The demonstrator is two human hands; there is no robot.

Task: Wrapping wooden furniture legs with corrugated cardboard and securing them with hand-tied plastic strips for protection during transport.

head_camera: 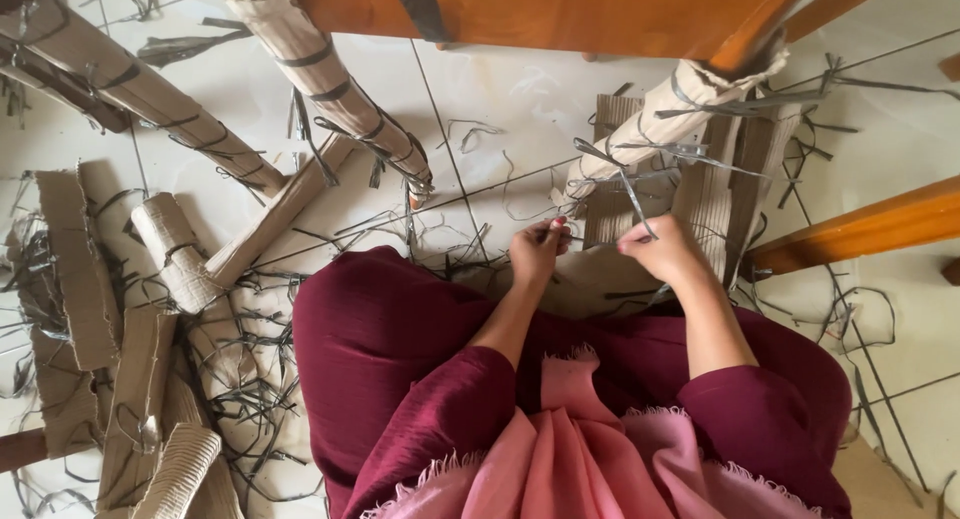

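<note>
Far left, cardboard scraps (75,269) lie heaped on the tiled floor (480,99). Centre, the left hand (537,251) has its fingers pinched together on a dark plastic strap (632,201). Just right, the right hand (662,249) grips the same strap, fingers clamped, near the wrapped furniture leg (665,129).
</note>
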